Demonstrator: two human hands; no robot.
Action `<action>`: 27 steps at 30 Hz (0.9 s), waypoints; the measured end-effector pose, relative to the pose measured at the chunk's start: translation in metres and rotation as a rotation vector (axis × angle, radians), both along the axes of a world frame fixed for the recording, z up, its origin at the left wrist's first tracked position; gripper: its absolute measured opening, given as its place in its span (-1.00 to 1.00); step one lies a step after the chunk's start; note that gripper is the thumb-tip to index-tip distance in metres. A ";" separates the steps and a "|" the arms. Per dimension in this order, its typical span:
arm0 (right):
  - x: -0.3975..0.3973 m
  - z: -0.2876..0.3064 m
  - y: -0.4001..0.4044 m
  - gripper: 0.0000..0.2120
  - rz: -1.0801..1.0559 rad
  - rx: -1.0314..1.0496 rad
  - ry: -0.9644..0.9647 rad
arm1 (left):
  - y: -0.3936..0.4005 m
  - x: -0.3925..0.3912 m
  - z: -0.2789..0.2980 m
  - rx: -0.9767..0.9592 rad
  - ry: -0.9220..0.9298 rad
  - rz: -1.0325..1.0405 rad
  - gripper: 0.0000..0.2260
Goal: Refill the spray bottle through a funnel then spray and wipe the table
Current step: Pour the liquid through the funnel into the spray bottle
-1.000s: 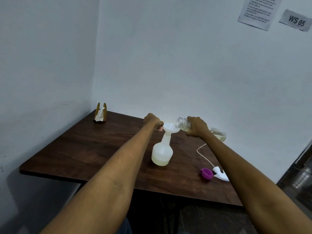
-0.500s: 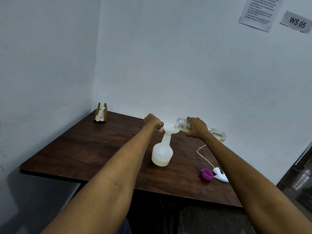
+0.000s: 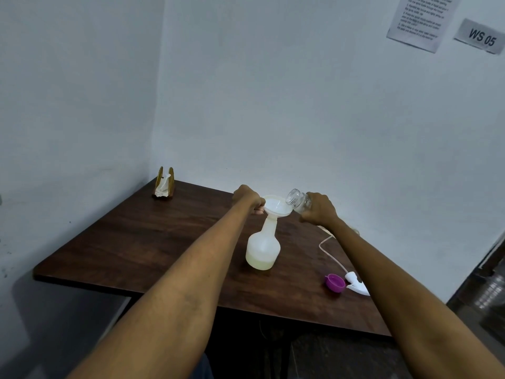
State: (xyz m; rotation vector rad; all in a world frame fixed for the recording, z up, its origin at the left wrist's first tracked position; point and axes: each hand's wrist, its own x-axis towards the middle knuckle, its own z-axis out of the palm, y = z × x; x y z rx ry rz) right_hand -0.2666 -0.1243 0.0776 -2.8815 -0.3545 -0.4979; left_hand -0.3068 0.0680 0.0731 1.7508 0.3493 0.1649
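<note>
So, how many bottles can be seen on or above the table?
2. The white spray bottle stands on the table under the funnel; the clear bottle is tilted in the right hand.

1. You see a small grey sign (image 3: 480, 36) on the wall; it reads "WS 05".
2. Beside it hangs a printed paper sheet (image 3: 420, 20); its text is too small to read.

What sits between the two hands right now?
In the head view, the white funnel seated in the spray bottle lies between them: left hand holds its rim, right hand tips the clear bottle over it.
</note>
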 end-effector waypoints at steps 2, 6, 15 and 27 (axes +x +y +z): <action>0.000 0.000 -0.001 -0.78 -0.008 -0.004 0.003 | 0.000 -0.001 0.000 -0.002 0.001 0.000 -0.83; -0.002 0.000 -0.002 -0.76 -0.010 -0.008 0.013 | 0.000 -0.002 0.002 0.000 0.003 0.002 -0.83; -0.005 0.003 0.002 -0.77 0.013 -0.006 -0.014 | 0.000 -0.005 0.002 -0.003 0.003 0.002 -0.83; -0.008 0.009 0.004 -0.78 0.016 -0.125 -0.041 | 0.000 -0.006 0.004 0.011 0.009 -0.006 -0.87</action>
